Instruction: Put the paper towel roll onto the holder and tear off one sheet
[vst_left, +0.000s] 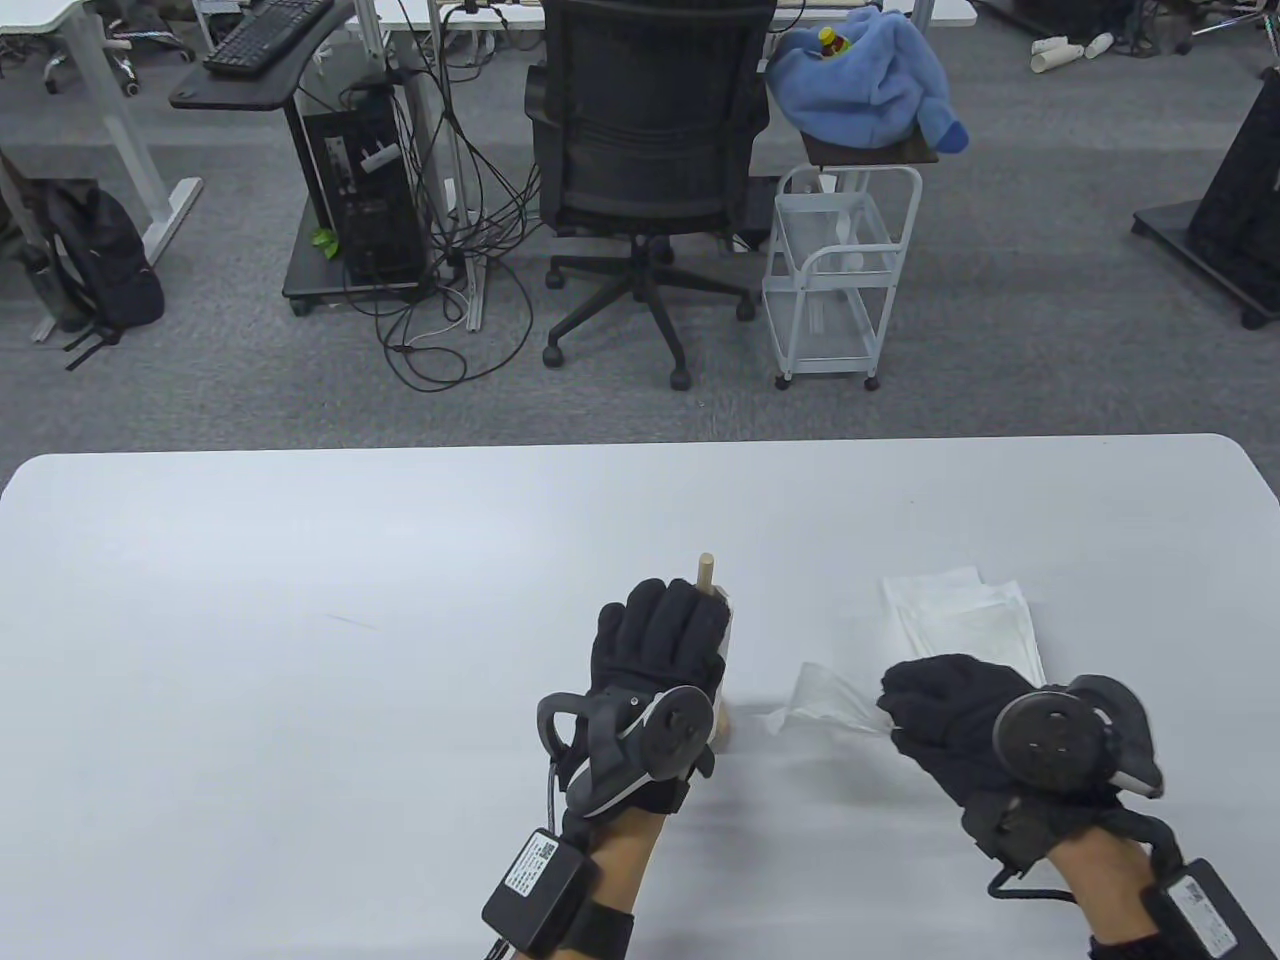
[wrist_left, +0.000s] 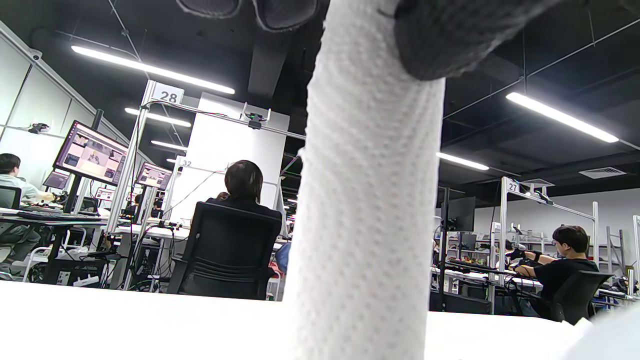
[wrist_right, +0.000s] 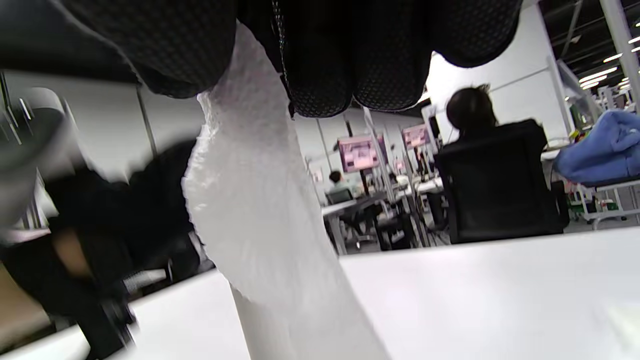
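Observation:
The paper towel roll (vst_left: 727, 650) stands on the holder, whose wooden post tip (vst_left: 706, 570) pokes out above it. My left hand (vst_left: 660, 620) is wrapped around the roll from above and hides most of it. In the left wrist view the roll (wrist_left: 365, 225) fills the middle as a white dimpled column under my fingers (wrist_left: 450, 35). My right hand (vst_left: 925, 705) pinches a sheet (vst_left: 825, 700) stretched out to the right of the roll. The same sheet (wrist_right: 260, 210) hangs from my right fingertips (wrist_right: 320, 50). I cannot tell whether it still joins the roll.
Folded white paper sheets (vst_left: 965, 620) lie on the white table (vst_left: 300, 600) just beyond my right hand. Past the table's far edge stand a black office chair (vst_left: 650, 130) and a white wire cart (vst_left: 835, 270).

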